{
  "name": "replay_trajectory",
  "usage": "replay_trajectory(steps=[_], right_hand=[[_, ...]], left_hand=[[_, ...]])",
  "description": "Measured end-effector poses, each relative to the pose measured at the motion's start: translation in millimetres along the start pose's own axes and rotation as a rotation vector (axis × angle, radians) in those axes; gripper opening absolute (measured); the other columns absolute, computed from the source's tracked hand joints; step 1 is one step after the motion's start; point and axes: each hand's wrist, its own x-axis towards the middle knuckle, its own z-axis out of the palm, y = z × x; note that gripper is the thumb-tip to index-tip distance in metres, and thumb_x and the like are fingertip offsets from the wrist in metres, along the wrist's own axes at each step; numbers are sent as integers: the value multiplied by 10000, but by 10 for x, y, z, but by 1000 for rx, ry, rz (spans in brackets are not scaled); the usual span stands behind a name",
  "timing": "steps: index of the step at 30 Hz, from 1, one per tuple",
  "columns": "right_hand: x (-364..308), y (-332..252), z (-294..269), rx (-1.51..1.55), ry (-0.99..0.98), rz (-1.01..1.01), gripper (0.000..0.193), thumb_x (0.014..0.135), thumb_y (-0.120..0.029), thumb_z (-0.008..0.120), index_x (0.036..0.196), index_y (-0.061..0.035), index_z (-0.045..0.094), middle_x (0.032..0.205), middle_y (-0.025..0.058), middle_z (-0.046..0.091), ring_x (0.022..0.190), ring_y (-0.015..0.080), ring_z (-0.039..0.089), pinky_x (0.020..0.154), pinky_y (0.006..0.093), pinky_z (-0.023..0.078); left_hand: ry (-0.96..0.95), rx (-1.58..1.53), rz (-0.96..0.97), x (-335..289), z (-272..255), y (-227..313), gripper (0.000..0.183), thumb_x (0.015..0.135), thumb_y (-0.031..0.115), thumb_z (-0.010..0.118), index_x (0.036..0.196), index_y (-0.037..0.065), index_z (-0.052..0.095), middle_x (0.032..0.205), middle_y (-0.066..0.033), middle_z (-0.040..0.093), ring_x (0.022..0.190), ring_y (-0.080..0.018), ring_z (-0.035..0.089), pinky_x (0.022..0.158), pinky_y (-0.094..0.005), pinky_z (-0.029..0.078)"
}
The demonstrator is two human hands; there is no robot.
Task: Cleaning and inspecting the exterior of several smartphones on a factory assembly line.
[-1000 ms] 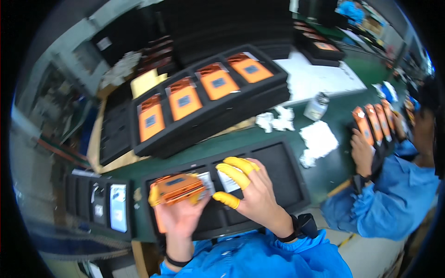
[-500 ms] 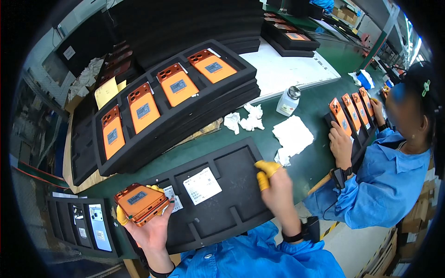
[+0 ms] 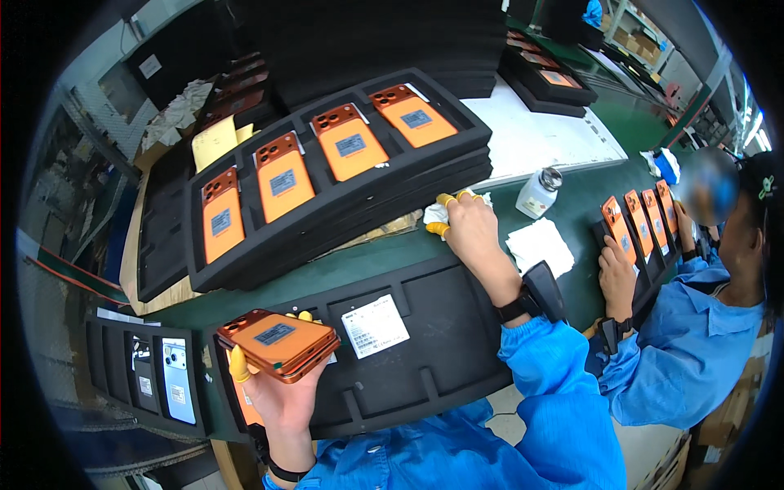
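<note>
My left hand [image 3: 286, 396] is closed around a small stack of orange phones [image 3: 309, 340], backs up, raised over the left part of a black foam tray [image 3: 445, 314]. A grey label is on the top phone. Yellow finger cots cover some of my fingertips. Beneath that hand, another orange phone [image 3: 247, 398] partly shows at the tray's left end. My right hand [image 3: 474, 237] is closed on a crumpled white wipe [image 3: 435, 214] on the green table, just before the stacked trays. A white printed sheet [image 3: 374, 325] lies on the near tray.
Stacked black trays [image 3: 343, 214] hold several orange phones at the back left. A clear bottle [image 3: 539, 194] and folded white wipes [image 3: 541, 247] are right of my right hand. Far left, another tray [image 3: 114, 367] holds a light blue phone [image 3: 176, 380]. A co-worker [image 3: 678, 343] at right handles a phone tray.
My right hand has moved forward from above the near tray to the crumpled wipes and closed on one. The phones in my left hand are tilted slightly differently. The view has shifted.
</note>
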Motion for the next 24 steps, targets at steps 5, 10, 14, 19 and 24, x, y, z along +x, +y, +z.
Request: replay_trajectory(steps=[5,10,14,19,24], right_hand=[[86,72,292,-31,169,-48,142,677,-116,635,804,-52,647,795,116,586,793,303,586,689,395,471],[-143,-41,-251,609,249,157,165,801,0,580,962,-20,548,802,162,619,719,332,617,626,385,492],[-579,-700,-937,1155,205,114,215,830,-3,572,1044,-4,547,853,159,601,758,279,619,664,336,496],[-900,-1425,-1259,1028,362,-358,316,699,-9,688,1002,-13,602,917,151,582,818,302,596,729,359,498],[-958,-1422,-1233,1015,474,-322,287,655,11,690,933,-14,621,872,133,576,777,309,588,706,367,494]], left_hand=[[-49,91,0,-64,15,59,572,858,496,512,1284,121,444,1317,-208,409,1248,-355,369,986,-574,319],[0,-81,-112,35,130,-90,563,857,519,489,1228,96,488,1285,-173,459,1216,-343,400,1012,-550,285],[12,-114,-113,54,146,-174,553,847,504,513,1208,85,498,1271,-169,472,1208,-336,403,1016,-536,294],[-77,-47,6,126,115,-318,624,792,451,623,1259,80,440,1269,-135,482,1193,-295,437,1004,-485,349],[17,50,92,49,223,-374,673,757,459,668,1264,83,437,1266,-141,482,1182,-300,449,997,-486,362]])
